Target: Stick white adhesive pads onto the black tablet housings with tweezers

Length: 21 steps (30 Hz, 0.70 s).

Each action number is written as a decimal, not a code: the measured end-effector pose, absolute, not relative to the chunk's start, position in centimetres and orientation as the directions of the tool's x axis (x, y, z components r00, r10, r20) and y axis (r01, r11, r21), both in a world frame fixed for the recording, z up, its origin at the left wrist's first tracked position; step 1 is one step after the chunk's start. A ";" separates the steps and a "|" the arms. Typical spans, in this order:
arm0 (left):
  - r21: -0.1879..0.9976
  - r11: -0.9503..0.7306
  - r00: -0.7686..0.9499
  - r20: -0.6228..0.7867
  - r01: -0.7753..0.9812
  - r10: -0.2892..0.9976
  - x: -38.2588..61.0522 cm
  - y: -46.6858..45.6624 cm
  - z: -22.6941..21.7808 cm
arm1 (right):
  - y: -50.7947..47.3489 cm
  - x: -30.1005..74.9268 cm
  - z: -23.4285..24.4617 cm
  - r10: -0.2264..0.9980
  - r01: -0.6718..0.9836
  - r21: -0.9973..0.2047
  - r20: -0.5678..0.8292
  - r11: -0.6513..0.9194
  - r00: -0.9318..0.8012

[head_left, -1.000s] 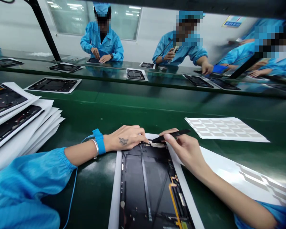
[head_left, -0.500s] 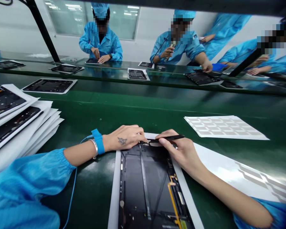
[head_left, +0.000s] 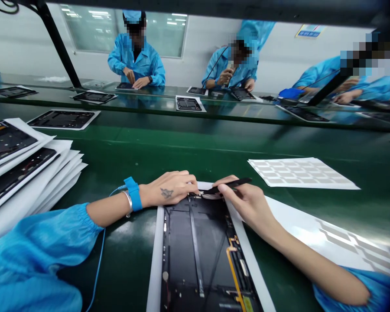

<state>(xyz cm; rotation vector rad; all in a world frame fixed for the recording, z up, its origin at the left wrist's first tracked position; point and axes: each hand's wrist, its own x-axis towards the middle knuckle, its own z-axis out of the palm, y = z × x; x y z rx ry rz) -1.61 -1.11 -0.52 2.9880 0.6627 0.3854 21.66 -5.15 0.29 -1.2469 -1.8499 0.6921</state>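
Note:
A black tablet housing [head_left: 211, 234] with its inner parts exposed lies lengthwise before me on a white sheet [head_left: 154, 273]. My left hand [head_left: 173, 187] rests at the housing's far edge. Its fingers are bent and pressed together by a small connector area [head_left: 195, 196]; what they pinch, if anything, is hidden. Black tweezers [head_left: 236, 183] are held pen-like in my right hand [head_left: 251, 203], their tip low over the far edge, close to the left fingertips. An orange flex cable [head_left: 231, 264] runs along the housing's right side. A blue wrist strap [head_left: 135, 193] circles my left wrist.
Housings between white sheets form a stack [head_left: 52, 182] at left. Label sheets [head_left: 303, 172] lie at right, and another [head_left: 299, 216] sits under my right forearm. Across the green bench, co-workers [head_left: 136, 60] handle more housings. A blue cord [head_left: 99, 264] trails from my wrist strap.
My right hand has shifted slightly and the tweezers tilt more steeply. My left hand stays in place. Across the bench, a co-worker has drawn an outstretched arm in, with a housing now closer.

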 end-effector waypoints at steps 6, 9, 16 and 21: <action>0.054 -0.902 0.885 0.177 0.428 0.431 -1.1 -1.7 -0.2 | -4.8 23.8 0.0 0.991 0.315 -0.946 0.108 0.077 0.082; 0.051 -0.907 0.887 0.188 0.419 0.421 -1.2 -1.7 -0.3 | -4.6 24.5 -0.5 0.989 0.255 -0.967 0.019 -0.019 0.146; -0.001 -0.904 0.891 0.168 0.427 0.421 -1.2 -1.7 -0.3 | -4.7 24.5 -0.5 0.993 0.258 -0.965 -0.016 -0.045 0.114; -0.041 -0.915 0.904 0.183 0.401 0.387 -1.1 -1.7 -0.3 | -4.8 24.5 -0.6 0.996 0.237 -0.971 -0.012 -0.033 0.093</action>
